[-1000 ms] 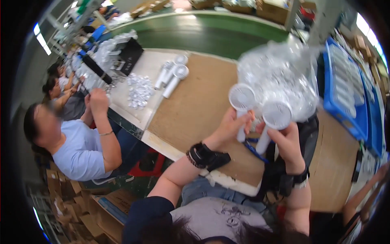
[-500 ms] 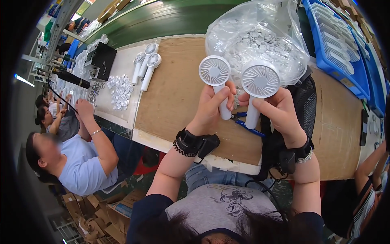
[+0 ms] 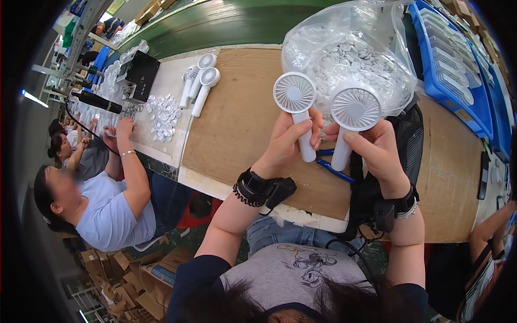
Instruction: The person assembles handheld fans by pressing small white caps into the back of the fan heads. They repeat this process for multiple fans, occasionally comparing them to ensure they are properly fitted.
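Observation:
My left hand is wrapped round the handle of a white handheld fan, its round slatted head upright above my fingers. A second white handheld fan is gripped by its handle in my right hand, a little nearer to me and slightly tilted. The two fan heads are side by side and apart. Behind them lies a clear plastic bag full of small round white parts. Below the fans, blue-handled pliers rest on the brown board, partly hidden by my right fan.
Several white fans lie at the left beside a pile of white discs and a black box. A blue crate holds white parts at the right. A black mesh bag is beside my right wrist. A co-worker sits at left.
Both fans stay in my hands, almost unmoved relative to each other. The whole view has shifted slightly. The co-worker's hands at left have come down a little.

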Available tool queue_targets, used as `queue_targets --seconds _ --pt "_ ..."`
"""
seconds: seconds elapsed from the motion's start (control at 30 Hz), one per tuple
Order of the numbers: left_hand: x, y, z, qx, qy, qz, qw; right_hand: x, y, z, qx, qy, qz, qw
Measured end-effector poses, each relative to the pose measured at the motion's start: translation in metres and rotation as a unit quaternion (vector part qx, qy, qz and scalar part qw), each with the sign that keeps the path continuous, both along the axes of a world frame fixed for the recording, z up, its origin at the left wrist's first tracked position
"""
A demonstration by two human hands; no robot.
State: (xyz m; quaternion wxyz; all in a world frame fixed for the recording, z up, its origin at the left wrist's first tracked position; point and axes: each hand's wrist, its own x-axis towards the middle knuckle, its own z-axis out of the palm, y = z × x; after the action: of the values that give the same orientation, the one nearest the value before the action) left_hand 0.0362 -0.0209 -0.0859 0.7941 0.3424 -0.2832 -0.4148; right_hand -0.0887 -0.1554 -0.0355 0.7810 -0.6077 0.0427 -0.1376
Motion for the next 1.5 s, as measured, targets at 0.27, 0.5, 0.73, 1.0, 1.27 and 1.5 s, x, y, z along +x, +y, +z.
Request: queue_targets --seconds 0.27,0.5,0.73,1.0,1.27,1.5 --pt "-0.003 0.004 0.007 -0.033 0.021 -0.049 0.998 -0.002 0.005 0.001 -0.018 0.016 -0.020 1.000" --pt "0.009 0.014 0.010 -0.077 0.160 -0.078 0.981 -0.002 0.007 -0.003 -0.277 -0.054 -0.010 0.959" --pt "0.020 0.013 0.006 -0.160 0.203 -0.109 0.960 -0.002 0.008 -0.001 -0.341 -0.056 0.017 0.938" --pt "0.028 0.021 0.011 -0.255 0.317 -0.224 0.885 -0.001 0.010 0.001 -0.302 -0.038 0.036 0.952" --pt "0.042 0.035 0.014 -0.372 0.315 -0.295 0.822 -0.002 0.009 0.004 -0.301 -0.021 0.063 0.951" --pt "0.046 0.035 0.011 -0.362 0.299 -0.307 0.828 0.000 0.008 0.003 -0.287 -0.018 0.065 0.956"
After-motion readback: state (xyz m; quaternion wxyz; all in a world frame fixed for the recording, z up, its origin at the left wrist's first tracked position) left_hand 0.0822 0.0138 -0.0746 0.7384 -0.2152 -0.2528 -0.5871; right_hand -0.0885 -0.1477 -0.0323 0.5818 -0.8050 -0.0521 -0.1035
